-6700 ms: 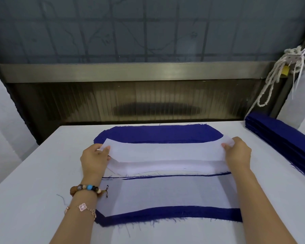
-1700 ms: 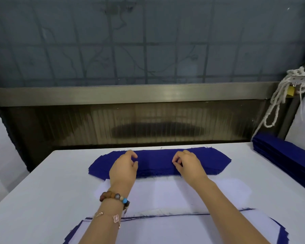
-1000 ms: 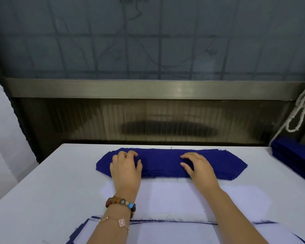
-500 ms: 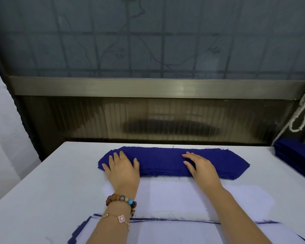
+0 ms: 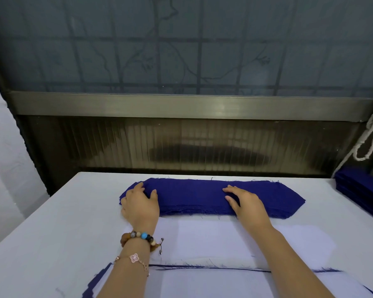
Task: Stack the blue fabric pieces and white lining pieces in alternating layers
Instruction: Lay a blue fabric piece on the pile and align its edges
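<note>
Both hands lie flat, fingers spread, on the stack of blue fabric pieces (image 5: 194, 197) at the table's (image 5: 52, 233) far side: left hand (image 5: 141, 204) on its left end, right hand (image 5: 247, 203) right of middle. White lining pieces (image 5: 213, 241) lie nearer.

A white table (image 5: 52, 244) spreads out under and to both sides of the hands. Beyond the fingertips, past its far edge, stands a dark ribbed panel (image 5: 181, 143) topped by a brushed metal rail (image 5: 181, 106), with a grey gridded window (image 5: 181, 46) above. Far off to the right of the right hand, a white knotted rope (image 5: 368, 138) hangs down.
</note>
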Tool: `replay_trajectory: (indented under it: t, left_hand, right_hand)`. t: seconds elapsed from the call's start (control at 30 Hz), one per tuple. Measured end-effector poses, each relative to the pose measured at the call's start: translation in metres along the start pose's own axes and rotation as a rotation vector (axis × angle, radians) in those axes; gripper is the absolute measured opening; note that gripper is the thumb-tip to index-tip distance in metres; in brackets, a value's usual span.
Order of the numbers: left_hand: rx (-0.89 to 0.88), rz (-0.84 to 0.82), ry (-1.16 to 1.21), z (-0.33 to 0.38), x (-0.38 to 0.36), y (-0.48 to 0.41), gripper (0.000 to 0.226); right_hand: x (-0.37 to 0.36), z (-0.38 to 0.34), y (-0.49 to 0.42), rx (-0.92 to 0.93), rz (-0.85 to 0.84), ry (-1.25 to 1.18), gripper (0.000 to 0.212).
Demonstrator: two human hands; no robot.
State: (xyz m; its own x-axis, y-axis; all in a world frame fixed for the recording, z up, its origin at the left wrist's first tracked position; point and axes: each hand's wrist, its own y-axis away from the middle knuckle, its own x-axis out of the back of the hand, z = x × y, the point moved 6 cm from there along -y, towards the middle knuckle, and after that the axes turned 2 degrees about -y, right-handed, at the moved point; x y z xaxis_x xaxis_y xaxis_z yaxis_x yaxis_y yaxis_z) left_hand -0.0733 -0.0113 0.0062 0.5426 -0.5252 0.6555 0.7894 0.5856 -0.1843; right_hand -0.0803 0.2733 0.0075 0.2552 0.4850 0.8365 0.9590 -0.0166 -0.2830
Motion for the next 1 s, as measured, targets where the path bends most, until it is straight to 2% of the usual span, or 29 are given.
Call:
replay_trajectory:
  t: [0.17, 0.27, 0.37, 0.43, 0.5, 0.6, 0.67, 0.77, 0.9, 1.0]
  left_hand:
    - [0.044, 0.062, 0.149, -0.010, 0.002, -0.006, 0.017]
    - [0.024, 0.105, 0.160, -0.008, 0.004, -0.004, 0.003]
    - [-0.069, 0.132, 0.286, -0.001, 0.007, -0.003, 0.006]
    - [-0.121, 0.091, 0.474, 0.005, 0.007, -0.001, 0.011]
    - [-0.147, 0.049, 0.561, 0.011, 0.007, 0.000, 0.020]
    - [-0.149, 0.021, 0.633, 0.013, 0.007, 0.000, 0.032]
    - [-0.088, 0.000, 0.715, 0.008, 0.005, -0.002, 0.035]
    - [0.011, -0.028, 0.742, 0.000, 0.001, -0.004, 0.032]
    - [0.076, -0.066, 0.726, -0.002, -0.004, -0.005, 0.030]
    - [0.131, -0.064, 0.722, -0.005, -0.006, -0.008, 0.025]
  right_hand:
    - [-0.001, 0.000, -0.001, -0.001, 0.004, -0.011, 0.038]
    - [-0.001, 0.000, 0.000, 0.003, 0.016, -0.016, 0.037]
    - [-0.001, 0.000, 0.000, 0.016, 0.032, -0.026, 0.036]
    - [0.000, -0.001, 0.000, 0.035, 0.051, -0.011, 0.035]
    - [0.002, -0.002, 0.001, 0.059, 0.090, 0.017, 0.032]
    - [0.006, -0.003, 0.003, 0.065, 0.127, 0.030, 0.029]
    - [0.006, -0.004, 0.002, 0.062, 0.114, 0.007, 0.029]
    - [0.008, -0.006, 0.002, 0.041, 0.091, -0.058, 0.042]
    - [0.014, -0.007, 0.001, -0.005, 0.053, -0.122, 0.074]
    - [0.015, -0.007, -0.004, -0.035, 0.016, -0.076, 0.082]
